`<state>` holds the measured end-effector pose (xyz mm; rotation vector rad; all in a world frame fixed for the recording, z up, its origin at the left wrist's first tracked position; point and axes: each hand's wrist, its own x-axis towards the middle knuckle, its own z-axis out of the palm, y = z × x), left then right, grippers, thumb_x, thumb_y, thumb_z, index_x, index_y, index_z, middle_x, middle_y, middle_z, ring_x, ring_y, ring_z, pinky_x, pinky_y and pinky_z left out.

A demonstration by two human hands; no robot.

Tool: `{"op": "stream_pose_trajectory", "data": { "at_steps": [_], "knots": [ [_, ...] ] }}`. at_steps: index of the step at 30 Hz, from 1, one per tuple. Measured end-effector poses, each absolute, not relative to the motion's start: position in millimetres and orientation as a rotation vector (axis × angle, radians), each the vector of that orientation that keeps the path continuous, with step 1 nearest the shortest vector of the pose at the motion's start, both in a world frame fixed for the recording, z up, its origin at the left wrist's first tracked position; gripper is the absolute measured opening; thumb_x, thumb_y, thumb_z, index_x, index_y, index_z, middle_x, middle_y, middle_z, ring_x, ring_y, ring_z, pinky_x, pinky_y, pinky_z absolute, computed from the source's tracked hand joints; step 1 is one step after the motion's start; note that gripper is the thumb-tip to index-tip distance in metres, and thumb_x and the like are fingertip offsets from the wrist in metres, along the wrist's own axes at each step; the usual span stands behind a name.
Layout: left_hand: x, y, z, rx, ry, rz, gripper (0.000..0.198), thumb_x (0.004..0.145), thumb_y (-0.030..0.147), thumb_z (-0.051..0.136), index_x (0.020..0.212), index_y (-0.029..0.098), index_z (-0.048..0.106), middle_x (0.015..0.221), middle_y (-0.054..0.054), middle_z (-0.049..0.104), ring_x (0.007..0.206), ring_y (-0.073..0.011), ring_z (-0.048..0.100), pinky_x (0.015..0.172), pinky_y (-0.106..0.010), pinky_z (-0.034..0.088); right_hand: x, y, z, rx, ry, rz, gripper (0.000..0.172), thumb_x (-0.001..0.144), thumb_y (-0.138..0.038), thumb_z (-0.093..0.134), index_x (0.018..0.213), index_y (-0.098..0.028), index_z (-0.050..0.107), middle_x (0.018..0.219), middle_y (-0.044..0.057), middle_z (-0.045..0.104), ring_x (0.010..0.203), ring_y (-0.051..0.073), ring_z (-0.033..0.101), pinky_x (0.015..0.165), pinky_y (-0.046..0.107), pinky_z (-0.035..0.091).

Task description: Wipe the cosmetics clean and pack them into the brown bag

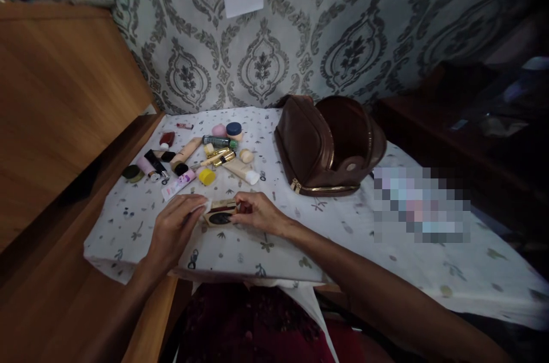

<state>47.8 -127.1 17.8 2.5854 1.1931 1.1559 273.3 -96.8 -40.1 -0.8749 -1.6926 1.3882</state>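
Note:
In the head view, my right hand pinches the right end of a small gold-and-beige box with a dark oval on its front. My left hand is at the box's left end, fingers closed on a small thin white piece that looks like tissue or wipe. The box is held low over the front of the table. Just beyond my hands lie a pink-and-white tube, a round yellow container and a beige tube with a white cap.
A brown zip bag stands open at centre right. More cosmetics, among them a dark green bottle and a navy-lidded jar, are spread at the left back. A wooden cabinet borders the left; a blurred-out item lies right.

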Motion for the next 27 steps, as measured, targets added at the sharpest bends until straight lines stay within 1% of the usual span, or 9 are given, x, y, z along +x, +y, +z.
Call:
{"op": "stream_pose_trajectory", "data": {
  "at_steps": [5, 11, 13, 14, 16, 18, 21, 24, 27],
  "knots": [
    [48, -128, 5, 2.385, 1.316, 1.276, 0.015, 0.095, 0.020, 0.058, 0.106, 0.020, 0.067, 0.100, -0.005, 0.070, 0.095, -0.0168, 0.066, 0.085, -0.028, 0.052, 271, -98, -40, -0.925, -1.575, 1.480, 0.045, 0.069, -0.054, 0.078, 0.075, -0.021, 0.049, 0.060, -0.005, 0.057, 0.052, 0.012, 0.055, 0.048, 0.022, 0.042],
    [62, -116, 2, 2.342, 1.404, 1.375, 0.012, 0.094, 0.024, 0.058, 0.103, 0.020, 0.066, 0.097, -0.004, 0.069, 0.093, -0.0182, 0.065, 0.085, -0.030, 0.051, 272, -98, -40, -0.953, -1.574, 1.461, 0.039, 0.072, -0.047, 0.076, 0.075, -0.020, 0.048, 0.058, -0.005, 0.057, 0.050, 0.011, 0.055, 0.045, 0.021, 0.041],
    [64, -113, 0, 2.342, 1.406, 1.376, 0.009, 0.094, 0.025, 0.059, 0.099, 0.020, 0.064, 0.095, -0.003, 0.068, 0.092, -0.0182, 0.065, 0.084, -0.030, 0.052, 273, -98, -39, -0.933, -1.573, 1.450, 0.034, 0.074, -0.043, 0.075, 0.087, -0.020, 0.054, 0.061, -0.005, 0.057, 0.050, 0.011, 0.056, 0.045, 0.021, 0.043],
    [65, -112, -2, 2.342, 1.394, 1.367, 0.008, 0.094, 0.025, 0.058, 0.098, 0.020, 0.063, 0.095, -0.003, 0.068, 0.092, -0.0180, 0.064, 0.084, -0.030, 0.051, 273, -98, -38, -0.923, -1.573, 1.442, 0.037, 0.075, -0.041, 0.075, 0.099, -0.019, 0.057, 0.064, -0.006, 0.057, 0.050, 0.011, 0.056, 0.046, 0.022, 0.045],
    [66, -110, -9, 2.334, 1.351, 1.341, 0.007, 0.095, 0.023, 0.057, 0.098, 0.021, 0.063, 0.095, -0.003, 0.067, 0.092, -0.0177, 0.064, 0.083, -0.030, 0.051, 274, -98, -37, -0.907, -1.589, 1.428, 0.053, 0.079, -0.038, 0.072, 0.125, -0.022, 0.053, 0.070, -0.005, 0.059, 0.052, 0.012, 0.058, 0.048, 0.023, 0.048],
    [67, -109, -16, 2.318, 1.304, 1.318, 0.008, 0.095, 0.022, 0.056, 0.096, 0.021, 0.063, 0.096, -0.004, 0.067, 0.091, -0.0175, 0.064, 0.083, -0.030, 0.051, 275, -97, -38, -0.908, -1.614, 1.421, 0.060, 0.083, -0.037, 0.068, 0.138, -0.025, 0.047, 0.073, -0.003, 0.061, 0.053, 0.012, 0.060, 0.049, 0.023, 0.049],
    [65, -109, -24, 2.299, 1.271, 1.265, 0.009, 0.095, 0.022, 0.055, 0.094, 0.021, 0.064, 0.095, -0.004, 0.066, 0.092, -0.0183, 0.064, 0.083, -0.030, 0.051, 276, -95, -41, -0.922, -1.604, 1.451, 0.059, 0.085, -0.040, 0.067, 0.139, -0.026, 0.048, 0.070, -0.003, 0.061, 0.051, 0.012, 0.060, 0.047, 0.022, 0.048],
    [59, -110, -24, 2.293, 1.270, 1.124, 0.009, 0.095, 0.023, 0.055, 0.093, 0.021, 0.065, 0.094, -0.004, 0.066, 0.091, -0.0184, 0.064, 0.081, -0.030, 0.051, 277, -93, -44, -0.920, -1.544, 1.514, 0.063, 0.084, -0.042, 0.068, 0.140, -0.024, 0.047, 0.065, -0.004, 0.060, 0.050, 0.012, 0.060, 0.044, 0.022, 0.047],
    [51, -116, -20, 2.282, 1.273, 0.986, 0.011, 0.094, 0.024, 0.055, 0.092, 0.021, 0.065, 0.093, -0.004, 0.067, 0.089, -0.0182, 0.065, 0.079, -0.029, 0.051, 276, -90, -45, -0.922, -1.504, 1.543, 0.066, 0.083, -0.045, 0.070, 0.140, -0.022, 0.047, 0.067, -0.003, 0.063, 0.050, 0.012, 0.061, 0.044, 0.021, 0.046]
  ]
}}
